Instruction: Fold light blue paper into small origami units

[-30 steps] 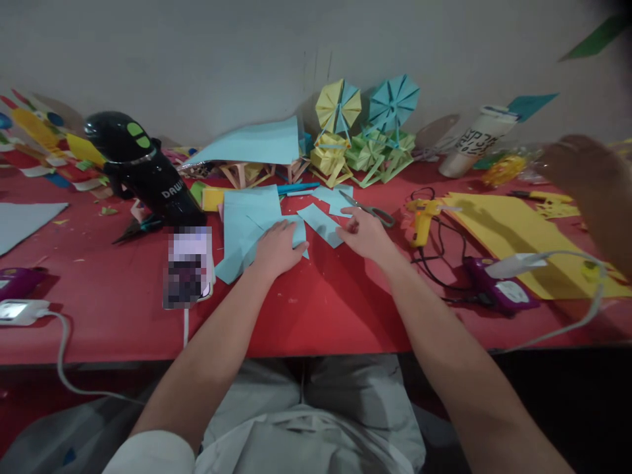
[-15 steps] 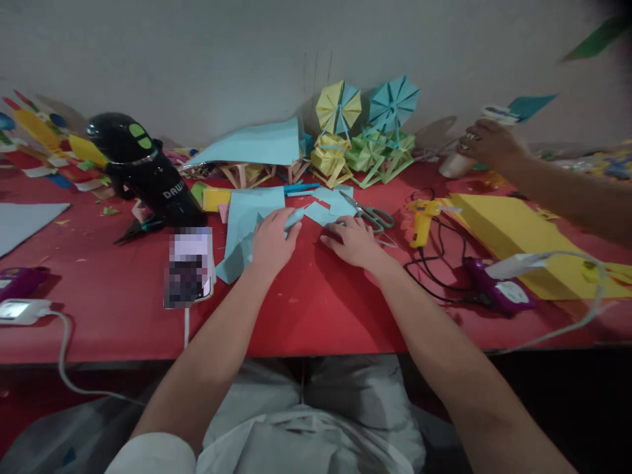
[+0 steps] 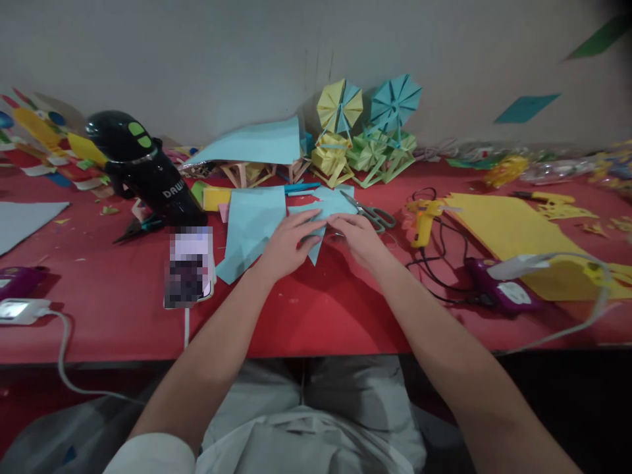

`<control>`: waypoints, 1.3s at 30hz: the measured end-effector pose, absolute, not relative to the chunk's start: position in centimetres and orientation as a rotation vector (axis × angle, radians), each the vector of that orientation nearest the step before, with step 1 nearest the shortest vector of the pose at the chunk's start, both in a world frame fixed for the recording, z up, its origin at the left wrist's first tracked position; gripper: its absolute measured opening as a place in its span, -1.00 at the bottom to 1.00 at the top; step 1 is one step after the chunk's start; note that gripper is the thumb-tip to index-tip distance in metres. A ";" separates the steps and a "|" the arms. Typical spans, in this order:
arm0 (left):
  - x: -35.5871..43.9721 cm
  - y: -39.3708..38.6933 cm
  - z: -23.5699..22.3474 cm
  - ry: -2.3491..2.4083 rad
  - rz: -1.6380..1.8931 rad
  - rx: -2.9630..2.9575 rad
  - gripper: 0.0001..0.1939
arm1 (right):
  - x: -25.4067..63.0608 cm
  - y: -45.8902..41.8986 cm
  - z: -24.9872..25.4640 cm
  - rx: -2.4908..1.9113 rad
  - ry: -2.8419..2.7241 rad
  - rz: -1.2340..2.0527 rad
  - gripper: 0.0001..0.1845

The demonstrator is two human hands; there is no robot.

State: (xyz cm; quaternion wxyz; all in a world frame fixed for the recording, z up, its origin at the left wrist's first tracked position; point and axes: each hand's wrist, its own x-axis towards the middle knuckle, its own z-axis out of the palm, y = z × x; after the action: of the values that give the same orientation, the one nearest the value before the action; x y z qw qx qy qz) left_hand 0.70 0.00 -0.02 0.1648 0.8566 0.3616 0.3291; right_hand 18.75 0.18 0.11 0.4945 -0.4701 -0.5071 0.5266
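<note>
A small pointed piece of light blue paper (image 3: 315, 254) is between my hands over the red table. My left hand (image 3: 289, 245) grips it from the left, thumb below and fingers across the top. The fingertips of my right hand (image 3: 359, 238), held close together, meet its right edge. Just behind lie light blue scraps (image 3: 336, 199) and scissors (image 3: 378, 216) with grey-green handles, near my right fingers. To the left of my left hand a larger light blue sheet (image 3: 254, 220) lies flat.
A black bottle (image 3: 148, 168) and a phone (image 3: 190, 266) are on the left. Paper lantern-like models (image 3: 363, 148) stand at the back. On the right are a yellow glue gun (image 3: 422, 220), its black cord, a purple power strip (image 3: 501, 286) and yellow sheets (image 3: 513, 230).
My left hand has moved right with the small blue paper, off the larger sheet. My right hand has come to its edge. The other person's arm and white bottle at right are gone from view.
</note>
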 end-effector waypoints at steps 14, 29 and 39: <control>0.9 -0.2 0.0 1.222 0.987 2.259 -0.42 | 19.3 0.8 -0.4 -1.134 -1.320 1.030 -0.57; 2.6 -0.7 0.4 1.001 1.095 1.422 -0.65 | 18.6 -0.5 0.9 -1.050 -1.762 0.961 -0.63; 2.7 -0.7 0.6 0.921 1.104 1.058 -0.62 | 18.5 -0.7 0.8 -1.019 -1.753 1.049 -0.52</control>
State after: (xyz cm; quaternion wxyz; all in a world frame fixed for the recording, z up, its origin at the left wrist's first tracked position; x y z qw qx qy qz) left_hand 2.74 -0.72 0.58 0.6273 0.4614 0.4019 0.4817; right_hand 18.49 -0.69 0.84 0.4162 -0.4058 -0.6983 0.4177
